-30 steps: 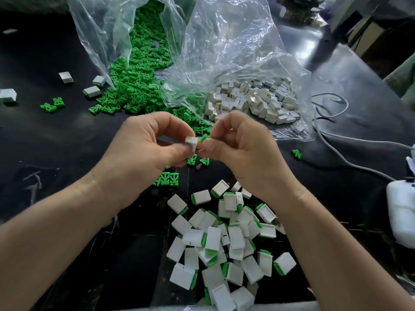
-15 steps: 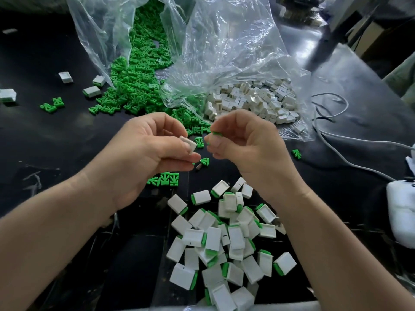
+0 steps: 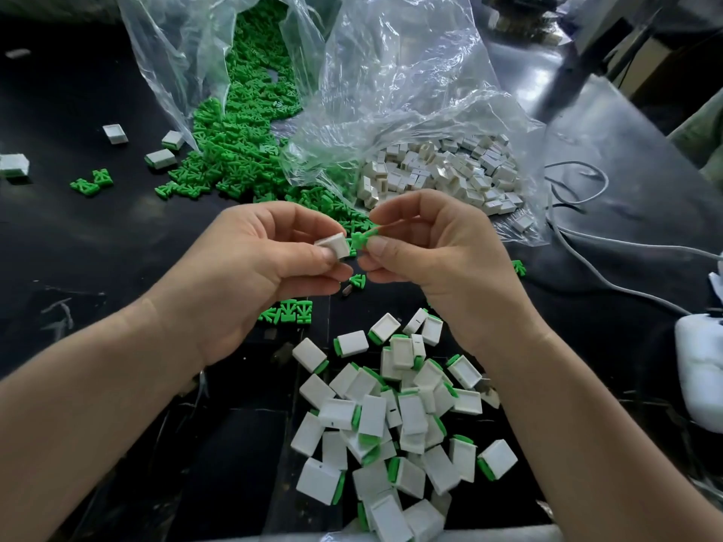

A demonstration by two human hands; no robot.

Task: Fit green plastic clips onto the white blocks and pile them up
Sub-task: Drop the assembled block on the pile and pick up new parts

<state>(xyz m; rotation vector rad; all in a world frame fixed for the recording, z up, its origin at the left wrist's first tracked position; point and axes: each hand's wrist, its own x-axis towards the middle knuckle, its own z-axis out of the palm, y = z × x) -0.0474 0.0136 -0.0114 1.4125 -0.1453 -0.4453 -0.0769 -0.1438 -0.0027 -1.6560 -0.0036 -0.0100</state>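
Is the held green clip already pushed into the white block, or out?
Out. The right hand pinches the green clip just beside the white block held by the left hand; none of it sits inside.

A small white block, tilted, is pinched in the left hand. Just beside it is a green clip, pinched in the right hand. Nearer the person, clipped blocks with green ends lie jumbled on the tabletop. Farther back lie a heap of loose clips and a heap of bare blocks.
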